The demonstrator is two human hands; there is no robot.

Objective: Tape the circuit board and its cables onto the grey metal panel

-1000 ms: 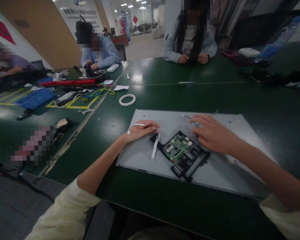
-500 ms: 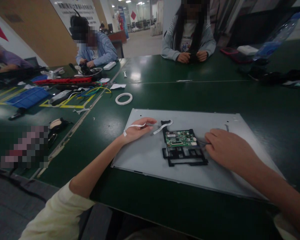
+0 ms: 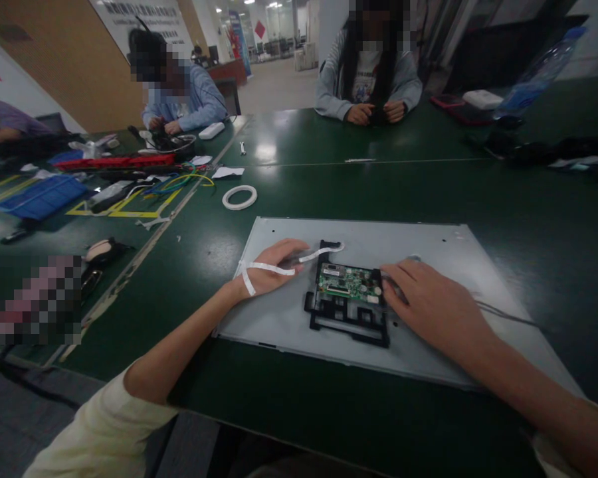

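A grey metal panel lies flat on the green table. On it sits a black plastic frame carrying a small green circuit board. My left hand rests on the panel just left of the frame and pinches a white flat ribbon cable, which runs from my wrist to the frame's top left corner. My right hand lies palm down at the frame's right edge, fingertips touching the board's right side. A thin grey wire trails off to the right from under that hand.
A white tape ring lies beyond the panel's far left corner. Two people sit across the table, hands on small items. The left table holds a blue tray, a red bar, coloured wires and yellow floor-tape marks. Dark items and a bottle sit far right.
The black frame with the board has turned and slid left on the panel. My right hand has moved left with it, and my left hand still holds the ribbon cable.
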